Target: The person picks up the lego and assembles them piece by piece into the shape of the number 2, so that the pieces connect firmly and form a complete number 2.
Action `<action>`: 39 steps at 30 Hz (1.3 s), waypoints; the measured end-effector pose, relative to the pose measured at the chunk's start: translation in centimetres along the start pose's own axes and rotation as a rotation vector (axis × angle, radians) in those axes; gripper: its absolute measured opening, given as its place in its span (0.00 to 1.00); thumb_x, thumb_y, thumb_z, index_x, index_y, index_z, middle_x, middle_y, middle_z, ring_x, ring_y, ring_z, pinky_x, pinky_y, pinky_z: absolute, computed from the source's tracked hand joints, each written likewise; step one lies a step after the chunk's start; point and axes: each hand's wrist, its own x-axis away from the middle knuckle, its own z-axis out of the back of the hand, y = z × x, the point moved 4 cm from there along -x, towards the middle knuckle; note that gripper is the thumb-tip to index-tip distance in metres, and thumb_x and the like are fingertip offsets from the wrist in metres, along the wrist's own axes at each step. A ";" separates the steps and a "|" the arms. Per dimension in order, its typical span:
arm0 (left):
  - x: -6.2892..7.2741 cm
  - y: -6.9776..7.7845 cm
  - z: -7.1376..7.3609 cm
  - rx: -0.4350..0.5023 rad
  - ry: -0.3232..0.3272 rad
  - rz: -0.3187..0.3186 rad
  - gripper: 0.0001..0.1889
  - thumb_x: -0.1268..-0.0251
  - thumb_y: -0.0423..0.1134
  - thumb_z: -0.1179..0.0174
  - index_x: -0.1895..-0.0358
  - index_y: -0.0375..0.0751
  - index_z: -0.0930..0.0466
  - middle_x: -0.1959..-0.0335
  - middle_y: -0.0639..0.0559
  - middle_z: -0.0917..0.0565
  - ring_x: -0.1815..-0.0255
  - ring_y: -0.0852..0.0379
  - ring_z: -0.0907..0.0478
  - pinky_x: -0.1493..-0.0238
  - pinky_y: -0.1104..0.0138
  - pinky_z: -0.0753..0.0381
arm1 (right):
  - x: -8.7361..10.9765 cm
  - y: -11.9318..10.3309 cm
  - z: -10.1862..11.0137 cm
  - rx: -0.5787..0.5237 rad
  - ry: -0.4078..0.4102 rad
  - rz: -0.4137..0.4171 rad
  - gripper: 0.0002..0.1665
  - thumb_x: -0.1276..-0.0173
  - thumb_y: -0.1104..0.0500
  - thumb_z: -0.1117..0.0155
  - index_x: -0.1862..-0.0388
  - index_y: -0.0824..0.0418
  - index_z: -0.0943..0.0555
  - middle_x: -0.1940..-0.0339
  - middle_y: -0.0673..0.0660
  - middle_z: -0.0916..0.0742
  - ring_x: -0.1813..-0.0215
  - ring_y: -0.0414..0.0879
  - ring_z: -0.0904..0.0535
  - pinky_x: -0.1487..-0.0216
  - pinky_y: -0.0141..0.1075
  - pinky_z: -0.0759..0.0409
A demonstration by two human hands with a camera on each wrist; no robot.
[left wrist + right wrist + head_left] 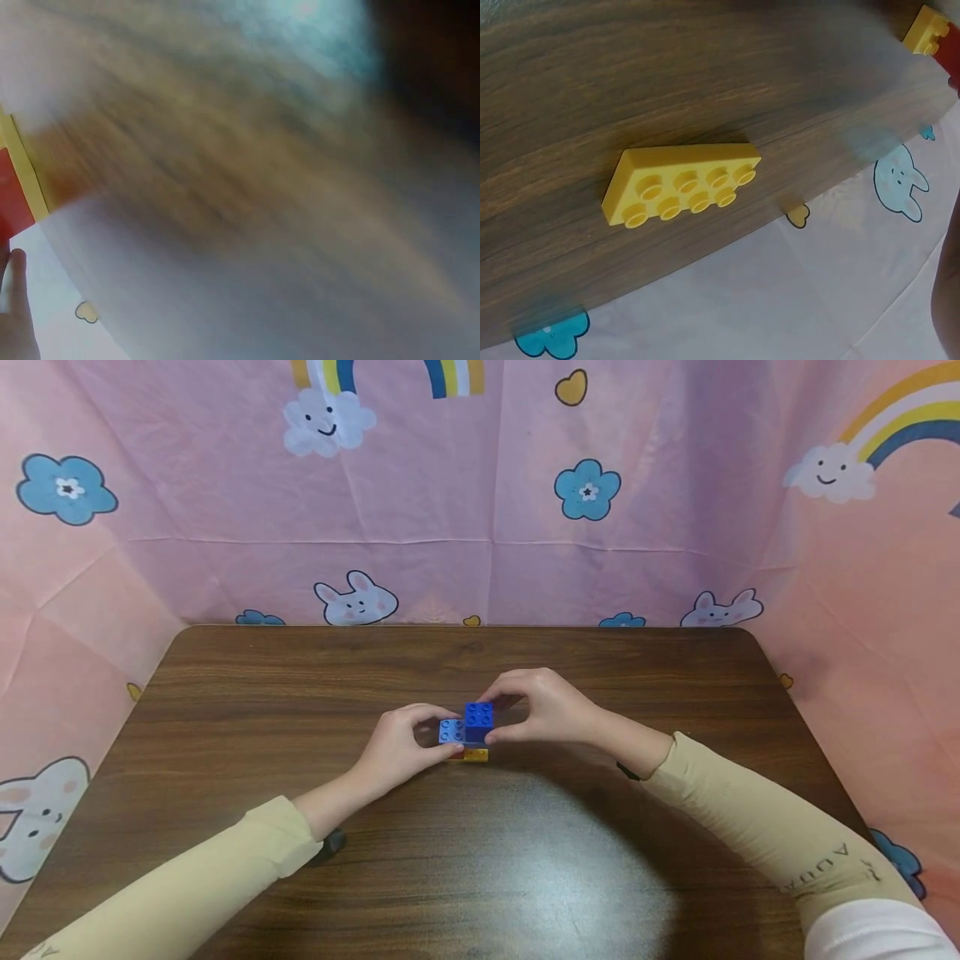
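Near the table's middle, in the head view, stands a small stack of toy building bricks. My left hand (393, 747) pinches its left side between thumb and fingers, around a light blue brick (452, 731) with studs on top. My right hand (551, 706) grips a dark blue brick (479, 722) from the right, beside the light blue one and higher. Below them show a yellow brick (477, 756) and a sliver of a red brick (13, 199). A fingertip (16, 262) is close to the red brick in the left wrist view. My hands partly cover the stack.
A separate long yellow brick (682, 184) with two rows of studs lies on the wooden table (300, 677), seen in the right wrist view. Behind the table and along its sides hangs a pink cloth (450, 485) with cartoon prints.
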 end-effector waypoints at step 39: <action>0.0 0.1 -0.6 0.056 -0.025 0.057 0.21 0.40 0.34 0.21 0.44 0.33 0.12 0.43 0.36 0.11 0.41 0.40 0.12 0.43 0.60 0.10 | 0.0 -0.7 -0.6 0.168 0.003 0.020 0.20 0.38 0.56 0.16 0.52 0.63 0.11 0.57 0.54 0.08 0.56 0.44 0.08 0.51 0.35 0.08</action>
